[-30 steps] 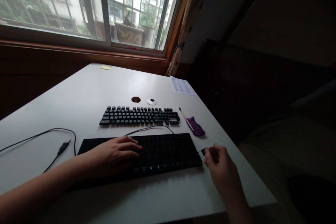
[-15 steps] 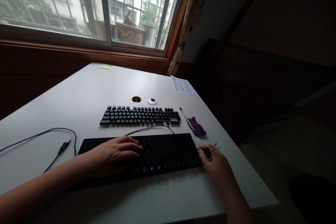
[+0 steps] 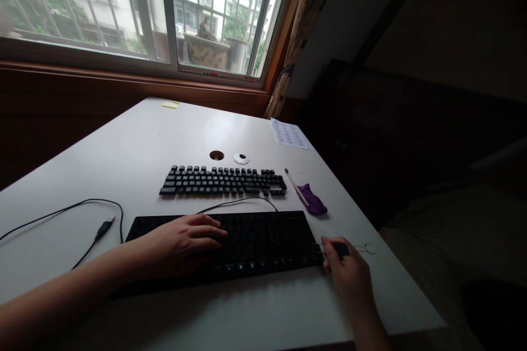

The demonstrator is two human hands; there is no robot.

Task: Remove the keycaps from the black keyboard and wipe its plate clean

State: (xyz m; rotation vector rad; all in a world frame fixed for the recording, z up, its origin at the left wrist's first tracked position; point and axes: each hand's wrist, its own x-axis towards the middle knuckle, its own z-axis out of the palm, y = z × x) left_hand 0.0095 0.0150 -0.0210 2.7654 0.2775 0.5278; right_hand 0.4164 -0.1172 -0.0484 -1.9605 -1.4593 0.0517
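Observation:
A black keyboard [image 3: 263,244] lies along the near side of the desk, its dark surface hard to make out. My left hand [image 3: 193,238] rests on the left half of it, palm down with fingers stretched out. At the keyboard's right end, my right hand [image 3: 349,269] is closed around the black handle of a wire keycap puller [image 3: 341,250]. Thin wires stick out of the handle on both sides, the left ones reaching over the keyboard's right edge. Behind the keyboard, loose black keycaps [image 3: 222,182] are laid out in rows like a keyboard layout.
A brush [image 3: 296,186] lies against a purple cloth [image 3: 315,203] on the right. A USB cable [image 3: 105,227] curls at the left. Farther back are a cable hole [image 3: 217,156], its round cover [image 3: 241,159], a printed sheet [image 3: 290,134] and a yellow note [image 3: 170,104] on the white desk [image 3: 102,159].
My right hand has shifted slightly right and down with the keycap puller, which now points level across the keyboard's right edge. My left hand stays in place; the view has moved a little.

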